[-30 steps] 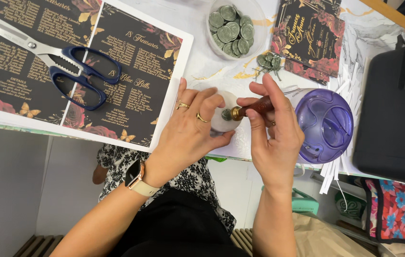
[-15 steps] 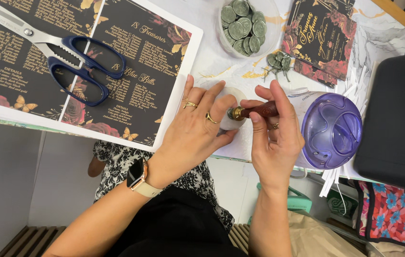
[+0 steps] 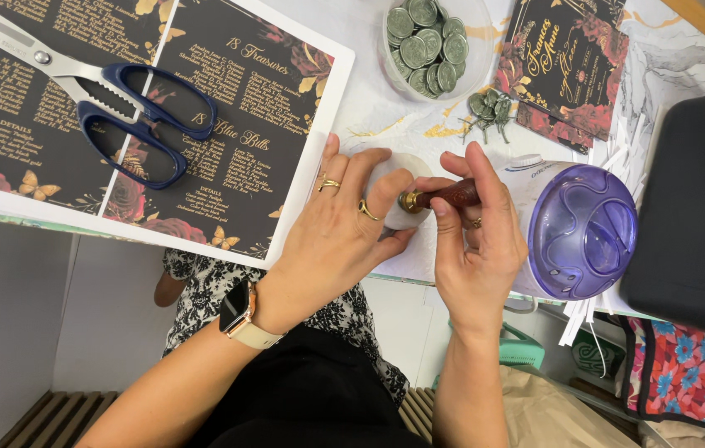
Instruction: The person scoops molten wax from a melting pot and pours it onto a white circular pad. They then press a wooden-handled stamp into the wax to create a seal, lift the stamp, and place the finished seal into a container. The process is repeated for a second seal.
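Observation:
My right hand [image 3: 475,249] grips a wax seal stamp [image 3: 444,197] with a dark red wooden handle and a brass head, held sideways. The brass head presses against a small white round object [image 3: 398,187] that my left hand [image 3: 337,228] holds with fingers and thumb at the table's near edge. The left hand wears gold rings and the wrist carries a watch with a pale strap. What the white object is I cannot tell; most of it is covered by my fingers.
Blue-handled scissors [image 3: 124,108] lie on dark printed floral sheets [image 3: 236,124] at left. A clear bowl of green wax seals [image 3: 429,41] sits at the back, loose seals [image 3: 489,112] beside it. A purple-lidded container [image 3: 581,232] and a black case [image 3: 697,207] stand at right.
The view has shifted slightly. My hands stay together on the stamp and white object, with the left fingers closing a little more around it.

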